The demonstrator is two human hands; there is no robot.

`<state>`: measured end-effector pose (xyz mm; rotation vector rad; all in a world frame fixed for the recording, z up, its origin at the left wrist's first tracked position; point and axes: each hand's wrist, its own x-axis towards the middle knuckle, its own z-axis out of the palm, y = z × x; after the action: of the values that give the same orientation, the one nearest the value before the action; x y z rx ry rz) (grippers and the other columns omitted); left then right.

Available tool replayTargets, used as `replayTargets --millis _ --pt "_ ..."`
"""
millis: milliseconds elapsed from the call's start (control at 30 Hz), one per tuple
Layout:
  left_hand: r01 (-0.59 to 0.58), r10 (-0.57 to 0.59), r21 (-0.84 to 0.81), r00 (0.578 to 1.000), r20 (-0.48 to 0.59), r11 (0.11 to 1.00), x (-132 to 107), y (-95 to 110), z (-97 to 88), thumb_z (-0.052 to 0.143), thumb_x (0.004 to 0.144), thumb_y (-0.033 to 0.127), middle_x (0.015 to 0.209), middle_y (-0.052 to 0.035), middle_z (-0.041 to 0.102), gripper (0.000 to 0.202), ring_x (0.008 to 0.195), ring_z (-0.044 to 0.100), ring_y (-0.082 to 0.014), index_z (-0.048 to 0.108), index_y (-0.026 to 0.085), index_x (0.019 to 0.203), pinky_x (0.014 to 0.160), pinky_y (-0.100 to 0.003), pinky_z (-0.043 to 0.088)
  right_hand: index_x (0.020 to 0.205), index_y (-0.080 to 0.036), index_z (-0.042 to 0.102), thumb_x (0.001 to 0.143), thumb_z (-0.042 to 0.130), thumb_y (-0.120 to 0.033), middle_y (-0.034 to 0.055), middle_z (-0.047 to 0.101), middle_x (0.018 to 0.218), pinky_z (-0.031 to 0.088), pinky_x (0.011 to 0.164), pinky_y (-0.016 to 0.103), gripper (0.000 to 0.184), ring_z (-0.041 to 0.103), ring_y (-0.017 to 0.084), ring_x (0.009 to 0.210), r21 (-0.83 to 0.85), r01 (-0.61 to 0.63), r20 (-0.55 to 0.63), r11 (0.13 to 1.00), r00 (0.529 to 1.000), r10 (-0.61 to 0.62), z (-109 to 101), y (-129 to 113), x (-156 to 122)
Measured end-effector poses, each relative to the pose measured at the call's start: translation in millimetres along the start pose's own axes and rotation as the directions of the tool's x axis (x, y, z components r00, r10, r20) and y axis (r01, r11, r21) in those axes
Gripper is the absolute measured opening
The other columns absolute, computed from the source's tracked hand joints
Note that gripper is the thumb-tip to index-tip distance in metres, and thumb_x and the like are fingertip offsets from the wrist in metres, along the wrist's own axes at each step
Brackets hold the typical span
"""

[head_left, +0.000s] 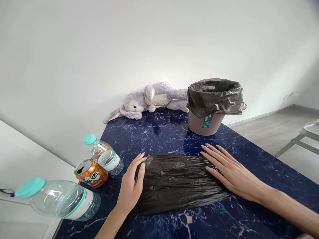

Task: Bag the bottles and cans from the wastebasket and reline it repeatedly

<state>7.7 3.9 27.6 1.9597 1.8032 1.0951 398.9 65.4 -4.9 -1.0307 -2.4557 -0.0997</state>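
Where a black plastic bag (179, 182) lies flattened and creased across the near middle of the table, the left hand (131, 187) rests at its left end, thumb parted from the fingers, pinching nothing. At the bag's right end the right hand (230, 172) lies flat and open, fingers extended and slightly spread over the plastic. Beneath is a glossy, dark blue tabletop (159, 141) with white marble-like veining. Along the left edge stand a near bottle (67, 199), an orange can (93, 174) and a far bottle (107, 156). At the far edge a grey plush toy (159, 98) lies against a plain white wall (149, 39), beside a lined bin (195, 125) at far right. Beyond the right edge stretches pale grey flooring (270, 124) with light furniture (309, 134).
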Motion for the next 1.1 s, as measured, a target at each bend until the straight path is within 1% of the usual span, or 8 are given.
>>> replayTargets --millis 133,333,533,633,733,867,967,1100 --pt "0.093 -0.103 -0.136 0.992 -0.070 0.986 0 1 -0.1 0.043 0.113 0.054 0.153 -0.0035 0.067 0.038 0.145 0.059 -0.0268 0.069 0.032 0.130 0.124 -0.049 0.045 0.147 -0.021 0.059 0.108 0.059 -0.030 0.0115 0.062 0.155 0.039 0.129 0.056 0.040 0.051 0.030 0.151 0.117 0.087 -0.120 0.989 0.990 -0.073 -12 -82 27" --pt "0.034 -0.070 -0.212 0.984 -0.163 0.977 0 -2 -2.1 0.038 0.114 0.051 0.144 -0.0066 0.070 0.040 0.138 0.061 -0.0253 0.068 0.028 0.129 0.123 -0.047 0.043 0.112 -0.017 0.068 0.090 0.084 -0.038 0.0111 0.072 0.114 0.062 0.092 0.048 0.034 0.071 0.032 0.105 0.183 0.166 -0.034 0.969 0.986 -0.163 10 -191 66" --pt "0.048 -0.103 -0.275 0.976 -0.191 0.960 1 -3 -5.1 0.033 0.116 0.051 0.140 -0.0072 0.070 0.045 0.134 0.062 -0.0262 0.069 0.026 0.129 0.117 -0.045 0.047 0.093 -0.020 0.060 0.097 0.064 -0.012 0.0040 0.071 0.090 0.052 0.069 0.034 0.010 0.071 0.023 0.074 0.135 0.130 0.183 0.982 0.971 -0.153 31 -215 84" --pt "-0.001 -0.066 -0.243 0.961 -0.268 0.970 1 0 -5.9 0.030 0.116 0.048 0.138 -0.0084 0.066 0.043 0.132 0.060 -0.0266 0.065 0.025 0.125 0.118 -0.046 0.045 0.092 -0.023 0.056 0.103 0.055 -0.016 0.0008 0.071 0.082 0.035 0.056 0.029 0.013 0.067 0.018 0.061 0.306 -0.040 0.156 0.951 0.988 -0.009 21 -203 83" --pt "-0.072 -0.002 -0.167 0.913 -0.408 0.983 -2 5 -5.3 0.032 0.116 0.043 0.137 -0.0086 0.058 0.031 0.135 0.054 -0.0263 0.057 0.027 0.125 0.124 -0.048 0.039 0.090 -0.025 0.051 0.109 0.049 -0.030 -0.0041 0.063 0.067 0.032 0.055 0.026 0.020 0.061 0.015 0.054 0.628 -0.299 0.171 0.719 0.954 0.247 4 -185 76" --pt "-0.216 0.181 -0.024 0.869 -0.461 0.976 -10 12 -2.0 0.038 0.115 0.033 0.135 -0.0094 0.051 0.019 0.135 0.051 -0.0270 0.052 0.028 0.127 0.125 -0.051 0.038 0.095 -0.026 0.050 0.107 0.051 -0.064 -0.0052 0.064 0.066 0.039 0.047 0.024 0.040 0.059 0.013 0.044 0.895 -0.434 0.350 0.101 0.825 0.444 -21 -160 55" --pt "-0.356 0.369 0.102 0.917 -0.151 0.929 -15 24 4.7 0.041 0.112 0.022 0.142 -0.0097 0.055 0.026 0.139 0.051 -0.0280 0.055 0.029 0.132 0.123 -0.052 0.041 0.099 -0.026 0.052 0.101 0.059 -0.071 -0.0040 0.067 0.063 0.050 0.054 0.027 0.046 0.063 0.016 0.046 0.913 -0.391 0.381 -0.115 0.717 0.584 -38 -141 33" --pt "-0.561 0.514 0.124 0.811 0.281 0.818 -15 58 26.7 0.046 0.111 0.021 0.171 -0.0082 0.042 0.049 0.161 0.032 -0.0319 0.044 0.030 0.158 0.128 -0.055 0.040 0.099 -0.026 0.055 0.095 0.070 -0.069 -0.0016 0.071 0.065 0.056 0.064 0.031 0.045 0.062 0.017 0.050 0.888 -0.398 0.437 -0.231 0.572 0.695 -54 -114 5"
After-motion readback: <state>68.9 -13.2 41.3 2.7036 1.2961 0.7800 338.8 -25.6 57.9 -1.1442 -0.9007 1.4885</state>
